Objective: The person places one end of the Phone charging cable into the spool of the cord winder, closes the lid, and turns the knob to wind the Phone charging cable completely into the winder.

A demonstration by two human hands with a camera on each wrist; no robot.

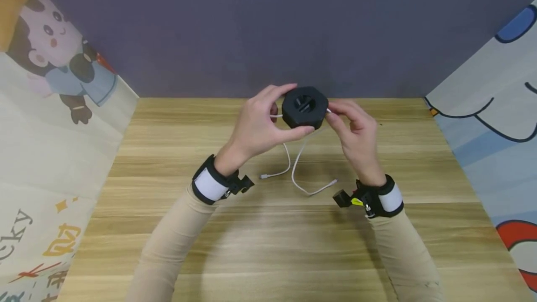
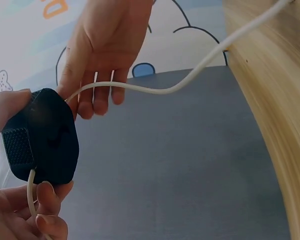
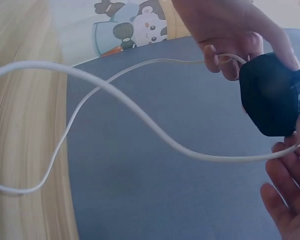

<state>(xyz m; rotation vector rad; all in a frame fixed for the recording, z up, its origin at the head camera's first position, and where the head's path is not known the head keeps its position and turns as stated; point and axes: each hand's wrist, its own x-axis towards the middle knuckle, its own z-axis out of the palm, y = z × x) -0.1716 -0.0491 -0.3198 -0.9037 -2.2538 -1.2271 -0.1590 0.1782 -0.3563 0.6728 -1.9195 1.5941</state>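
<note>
Centrally, above the far half of a wood-grained counter, a black hexagonal case sits in the left hand, whose grip clasps its edges; the right hand's grip pinches the white cable at its right side. Beyond rises a grey-blue wall, with cartoon-printed panels left and right.

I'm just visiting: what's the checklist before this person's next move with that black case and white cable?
1. Black case held: ok, between the left hand's thumb and fingers.
2. White cable held: ok, the right hand pinches it beside the case.
3. Cable out on both sides of the case: ok.
4. Left plug and right plug apart: ok.
5. Cable neatly wound inside: cannot tell, the case hides it.
</note>
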